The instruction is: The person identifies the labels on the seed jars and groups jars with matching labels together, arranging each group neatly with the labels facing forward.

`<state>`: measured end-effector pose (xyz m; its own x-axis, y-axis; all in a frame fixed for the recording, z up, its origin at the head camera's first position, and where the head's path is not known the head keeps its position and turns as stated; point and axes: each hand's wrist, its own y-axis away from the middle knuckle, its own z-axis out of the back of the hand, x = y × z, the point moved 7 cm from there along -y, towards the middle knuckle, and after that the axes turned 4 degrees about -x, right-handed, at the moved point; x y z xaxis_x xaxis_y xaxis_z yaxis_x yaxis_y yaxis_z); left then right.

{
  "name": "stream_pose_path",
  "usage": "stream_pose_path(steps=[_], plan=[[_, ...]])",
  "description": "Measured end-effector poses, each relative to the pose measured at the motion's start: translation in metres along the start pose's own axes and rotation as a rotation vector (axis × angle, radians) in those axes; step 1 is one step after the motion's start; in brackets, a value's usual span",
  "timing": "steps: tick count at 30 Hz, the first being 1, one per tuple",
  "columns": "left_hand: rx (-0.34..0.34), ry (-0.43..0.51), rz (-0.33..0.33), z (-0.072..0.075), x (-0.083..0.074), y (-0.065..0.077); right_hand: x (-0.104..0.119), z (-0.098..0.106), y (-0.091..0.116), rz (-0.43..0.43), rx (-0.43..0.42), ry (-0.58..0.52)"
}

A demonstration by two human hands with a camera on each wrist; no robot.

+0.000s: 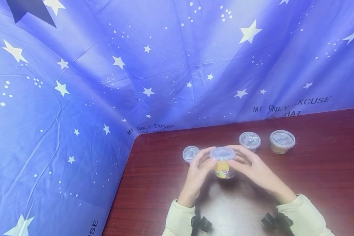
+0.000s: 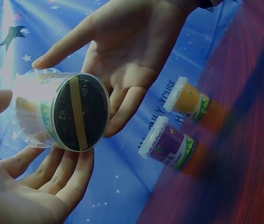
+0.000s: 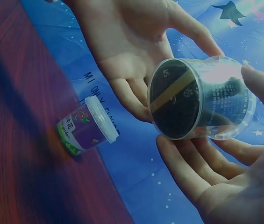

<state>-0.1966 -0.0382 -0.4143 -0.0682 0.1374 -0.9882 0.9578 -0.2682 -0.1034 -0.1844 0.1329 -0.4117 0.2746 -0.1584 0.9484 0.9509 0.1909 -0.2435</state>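
Raised over the table is a clear plastic cup point(image 1: 223, 167) with a translucent lid and a yellow printed label. My left hand point(image 1: 197, 175) holds its left side, and my right hand point(image 1: 256, 170) holds the right side, thumbs on the near face and fingers wrapping behind. The wrist views show the cup's underside point(image 2: 89, 114), with dark contents and a tan strip across it. In the right wrist view, small print covers part of the cup wall point(image 3: 220, 102).
Three similar lidded cups stand farther back: a small-looking one point(image 1: 190, 153) left of the hands, another point(image 1: 250, 140) behind the right hand, a third point(image 1: 282, 141) farther right. A purple label shows on one cup point(image 3: 87, 126). A blue starry curtain point(image 1: 165, 65) borders the dark red table point(image 1: 327, 164).
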Motion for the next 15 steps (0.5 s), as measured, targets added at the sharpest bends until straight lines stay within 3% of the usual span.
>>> stream_pose_path(steps=[5, 12, 15], plan=[[0.007, 0.006, -0.004, -0.0008, 0.0000, 0.0003, 0.0013, 0.0012, 0.0004, -0.005, -0.046, -0.001], [-0.133, -0.027, 0.001, 0.0021, 0.0004, 0.0014, -0.0002, 0.0062, 0.0005, -0.025, -0.142, 0.049], [-0.157, -0.041, -0.014, 0.0002, -0.0008, 0.0017, -0.0010, 0.0062, 0.0001, -0.031, -0.153, 0.052]])
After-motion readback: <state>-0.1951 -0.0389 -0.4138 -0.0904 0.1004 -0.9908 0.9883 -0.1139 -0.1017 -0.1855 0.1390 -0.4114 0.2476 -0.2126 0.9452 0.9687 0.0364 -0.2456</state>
